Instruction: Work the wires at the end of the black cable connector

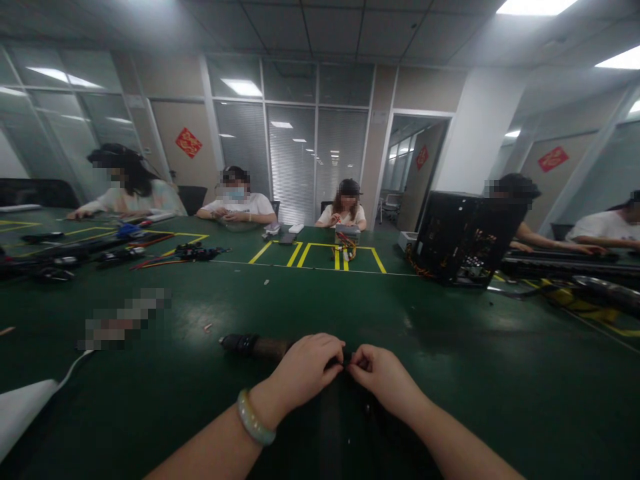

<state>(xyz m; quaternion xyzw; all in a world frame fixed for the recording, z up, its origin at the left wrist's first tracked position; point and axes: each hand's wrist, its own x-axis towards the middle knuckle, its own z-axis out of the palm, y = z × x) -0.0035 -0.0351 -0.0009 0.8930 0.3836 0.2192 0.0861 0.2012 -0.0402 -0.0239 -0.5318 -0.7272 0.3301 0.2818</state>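
Observation:
A dark cylindrical tool with a ridged collar and a narrow tip at its left end lies across the green table in front of me. My left hand is curled over the tool's right part, fingers bent and thumb underneath. Close beside it, my right hand pinches thumb and fingertips together at the tool's dark right end. What exactly the right fingertips hold is too small and dark to make out. A pale green bangle circles my left wrist.
A black computer case stands at the right. Cables and dark parts lie on the left, near yellow tape lines. A power supply box with wires sits ahead. Several people work around the table. White paper is at lower left.

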